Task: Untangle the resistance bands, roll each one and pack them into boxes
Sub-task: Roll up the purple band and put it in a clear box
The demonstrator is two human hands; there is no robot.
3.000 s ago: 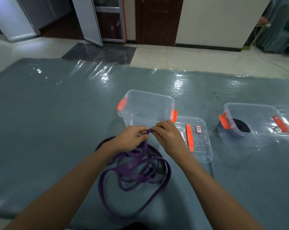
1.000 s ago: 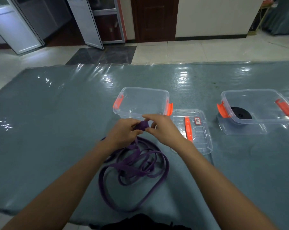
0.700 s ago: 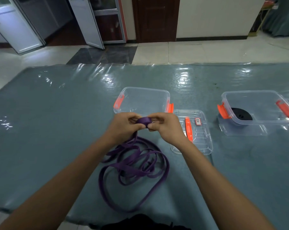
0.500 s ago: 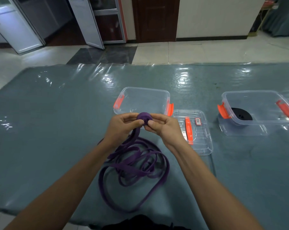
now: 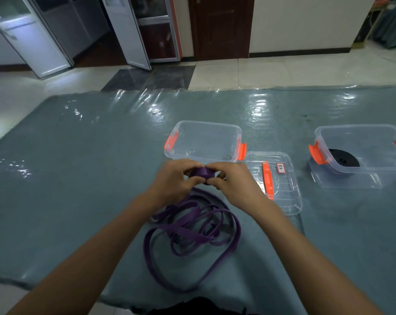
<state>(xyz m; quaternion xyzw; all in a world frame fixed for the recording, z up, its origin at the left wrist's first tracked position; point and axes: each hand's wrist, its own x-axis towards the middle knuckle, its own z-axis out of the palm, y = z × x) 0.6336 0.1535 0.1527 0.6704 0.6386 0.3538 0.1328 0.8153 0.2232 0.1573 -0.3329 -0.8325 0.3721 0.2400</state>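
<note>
Purple roll [image 5: 202, 175] turned sideways, left hand [image 5: 174, 178], right hand [image 5: 233, 180], grips pinching it; two boxes [image 5: 206, 124] [image 5: 361, 127]

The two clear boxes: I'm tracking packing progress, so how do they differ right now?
The centre box is empty; the right box holds a rolled black band. The centre lid lies flat beside the centre box, on its right; the right lid seems to lie under the right box. Both boxes are clear, uncovered, with orange latches.
</note>
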